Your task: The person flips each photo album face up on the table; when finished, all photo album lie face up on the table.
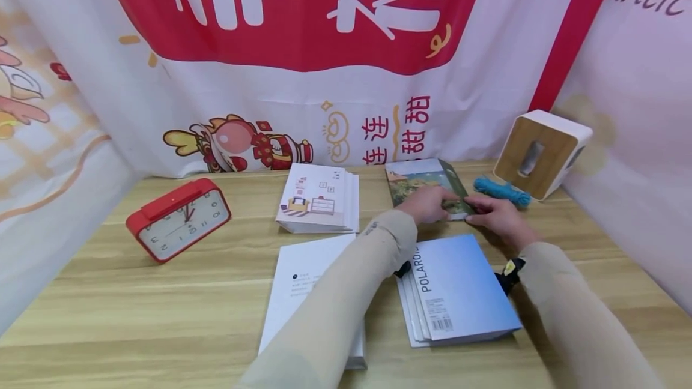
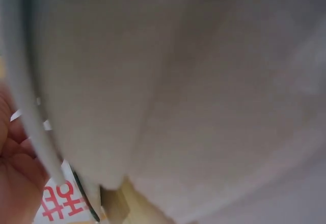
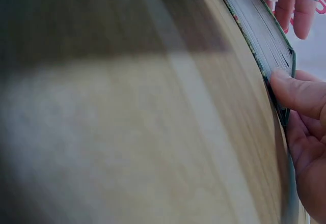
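A hardcover book with a green spine and a landscape picture on its cover [image 1: 413, 180] lies at the back of the table. At its near right corner, my right hand [image 1: 500, 218] pinches the book. The right wrist view shows that thumb [image 3: 290, 89] against the page edges [image 3: 262, 28], with other fingers behind the cover. Reaching over the cover, my left hand [image 1: 429, 204] has its fingers extended near the spine. A beige sleeve [image 2: 153, 81] fills most of the left wrist view, leaving only part of the left hand [image 2: 20, 183] at the edge.
Nearer lie a stack with a blue POLAROID cover [image 1: 465, 287] and a white book [image 1: 303, 275], both partly under my arms. A white illustrated stack [image 1: 316, 197], red clock [image 1: 181, 218], blue rope bundle [image 1: 503, 189] and wood-faced box [image 1: 532, 155] stand around. Cloth hangs behind.
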`<state>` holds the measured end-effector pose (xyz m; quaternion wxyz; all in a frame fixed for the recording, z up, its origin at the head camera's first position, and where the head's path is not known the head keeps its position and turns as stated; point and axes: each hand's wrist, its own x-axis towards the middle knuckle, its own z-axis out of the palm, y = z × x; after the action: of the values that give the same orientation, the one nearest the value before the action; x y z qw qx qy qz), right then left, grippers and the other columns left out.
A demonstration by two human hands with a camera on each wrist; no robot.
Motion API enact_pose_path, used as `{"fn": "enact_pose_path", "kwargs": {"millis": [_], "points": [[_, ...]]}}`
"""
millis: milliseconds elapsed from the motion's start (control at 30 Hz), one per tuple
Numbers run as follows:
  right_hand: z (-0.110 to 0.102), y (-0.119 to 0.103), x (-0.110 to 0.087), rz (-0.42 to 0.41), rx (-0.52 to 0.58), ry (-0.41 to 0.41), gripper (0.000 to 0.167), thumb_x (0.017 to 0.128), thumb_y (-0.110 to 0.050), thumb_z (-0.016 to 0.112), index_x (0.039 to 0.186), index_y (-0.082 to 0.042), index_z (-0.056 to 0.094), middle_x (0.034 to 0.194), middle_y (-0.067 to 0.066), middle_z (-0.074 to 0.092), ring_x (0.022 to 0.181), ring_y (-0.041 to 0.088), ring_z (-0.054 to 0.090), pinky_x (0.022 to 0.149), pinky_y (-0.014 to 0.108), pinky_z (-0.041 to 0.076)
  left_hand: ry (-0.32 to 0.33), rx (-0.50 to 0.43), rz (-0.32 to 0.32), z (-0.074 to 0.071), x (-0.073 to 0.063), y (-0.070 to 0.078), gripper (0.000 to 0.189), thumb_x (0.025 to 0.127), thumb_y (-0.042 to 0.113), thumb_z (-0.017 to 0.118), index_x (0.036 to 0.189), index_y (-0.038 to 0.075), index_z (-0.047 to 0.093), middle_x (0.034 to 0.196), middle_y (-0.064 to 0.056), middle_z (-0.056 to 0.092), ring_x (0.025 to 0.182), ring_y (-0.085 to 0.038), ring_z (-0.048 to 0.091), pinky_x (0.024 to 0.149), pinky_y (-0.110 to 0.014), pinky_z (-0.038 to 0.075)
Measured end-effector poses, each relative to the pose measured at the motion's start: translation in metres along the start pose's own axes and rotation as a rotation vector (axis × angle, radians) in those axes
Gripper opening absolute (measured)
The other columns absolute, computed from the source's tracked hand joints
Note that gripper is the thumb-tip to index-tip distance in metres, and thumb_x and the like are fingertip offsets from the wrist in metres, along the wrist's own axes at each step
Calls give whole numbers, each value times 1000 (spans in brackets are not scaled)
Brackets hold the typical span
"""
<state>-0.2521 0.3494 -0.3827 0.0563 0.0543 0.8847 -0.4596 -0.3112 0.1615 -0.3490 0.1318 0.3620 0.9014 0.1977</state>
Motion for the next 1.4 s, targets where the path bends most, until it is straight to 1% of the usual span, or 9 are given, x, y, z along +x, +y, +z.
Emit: {"fn": "enact_pose_path", "kwargs": {"millis": [133, 300, 433, 667, 833, 1033, 1133, 1300, 1400], "points": [[1, -2, 0, 9, -1, 17, 52, 89, -18, 61, 138, -10, 44, 144, 19, 37, 131, 38, 28, 107, 59, 21, 18, 24, -4, -1, 0, -1, 48, 86, 22, 65, 131, 31, 52, 132, 12, 52, 123, -8, 45, 102, -25, 38], [5, -8, -3, 10, 22, 28, 48, 92, -15, 57, 137, -7, 44, 143, 21, 37, 133, 37, 28, 108, 56, 22, 29, 74, 25, -1, -2, 0, 49, 85, 18, 67, 130, 29, 53, 129, 12, 54, 120, -9, 47, 100, -23, 39], [9, -13, -6, -6, 20, 54, 44, 93, -12, 54, 135, -4, 46, 141, 23, 38, 131, 37, 31, 107, 53, 27, 26, 116, 50, -3, -5, 1, 51, 84, 11, 67, 130, 28, 54, 127, 11, 57, 117, -9, 49, 99, -22, 39], [13, -15, -6, -42, -36, 105, 40, 94, -13, 53, 132, -1, 49, 137, 23, 44, 128, 38, 34, 106, 54, 28, -2, 117, 51, -7, -6, 2, 51, 82, 5, 66, 128, 25, 56, 127, 9, 57, 118, -10, 50, 101, -22, 38], [17, -14, -3, -44, -60, 131, 40, 94, -18, 53, 130, -1, 51, 135, 22, 47, 126, 37, 37, 105, 53, 29, -11, 209, 87, -7, -1, 1, 40, 81, 8, 68, 118, 22, 63, 114, 7, 64, 104, -9, 56, 94, -22, 42], [22, -12, -5, -70, -85, 230, 35, 94, -16, 54, 125, 0, 56, 128, 20, 55, 122, 35, 43, 102, 51, 34, -3, 296, 174, -7, 1, 1, 28, 82, 8, 66, 107, 20, 69, 93, 7, 66, 86, -9, 57, 79, -21, 45], [24, -13, -5, -74, -86, 265, 34, 93, -16, 55, 123, -1, 58, 123, 20, 58, 119, 35, 46, 101, 50, 35, -3, 301, 202, -8, -1, 3, 26, 83, 7, 65, 105, 19, 70, 91, 7, 66, 82, -9, 57, 75, -21, 45], [27, -12, -6, -81, -80, 324, 32, 92, -17, 56, 120, -2, 61, 119, 19, 61, 115, 33, 49, 98, 49, 38, 8, 290, 232, -9, -5, 3, 29, 83, 7, 65, 108, 19, 70, 95, 7, 67, 81, -7, 56, 75, -19, 45], [30, -11, -6, -77, -80, 362, 31, 92, -17, 57, 118, -2, 62, 116, 19, 62, 112, 32, 51, 96, 47, 40, 17, 263, 226, -7, -6, 1, 34, 82, 5, 66, 111, 21, 68, 97, 7, 66, 82, -7, 56, 74, -19, 45]]}}
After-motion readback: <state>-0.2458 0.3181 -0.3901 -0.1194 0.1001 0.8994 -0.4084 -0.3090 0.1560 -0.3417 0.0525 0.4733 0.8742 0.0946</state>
